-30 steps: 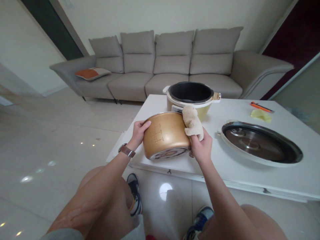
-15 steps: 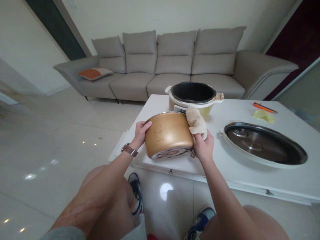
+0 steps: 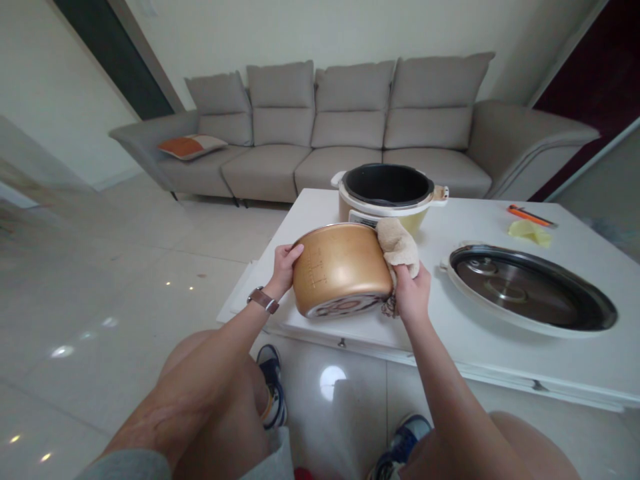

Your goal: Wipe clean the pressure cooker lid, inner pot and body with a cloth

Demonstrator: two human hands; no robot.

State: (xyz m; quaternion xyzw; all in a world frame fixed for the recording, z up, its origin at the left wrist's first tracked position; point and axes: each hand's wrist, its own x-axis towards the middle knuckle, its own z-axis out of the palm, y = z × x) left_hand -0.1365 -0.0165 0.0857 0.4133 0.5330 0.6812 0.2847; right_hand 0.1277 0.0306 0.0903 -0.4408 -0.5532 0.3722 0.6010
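Note:
A gold inner pot [image 3: 343, 263] is tilted over the near edge of the white table, its stained underside partly facing me. My left hand [image 3: 287, 263] grips its left rim, thumb on the outer wall. At the pot's right side, my right hand [image 3: 413, 290] is closed on a beige cloth [image 3: 397, 243], which lies against the pot wall. Behind the pot stands the cooker body [image 3: 417, 220], white and yellow-green with a dark open cavity. To the right, the detached oval lid [image 3: 530, 287] rests with its metal inner face up.
On the white table [image 3: 500, 363], an orange utility knife [image 3: 530, 215] and a crumpled yellow piece [image 3: 529, 233] lie at the back right. A grey sofa [image 3: 345, 167] with an orange cushion [image 3: 190, 147] stands beyond. Drawer knobs [image 3: 341, 343] jut from the table's front.
My right hand and the cloth have shifted slightly right and down along the pot's side. The pot, still in my left hand, has moved very slightly right.

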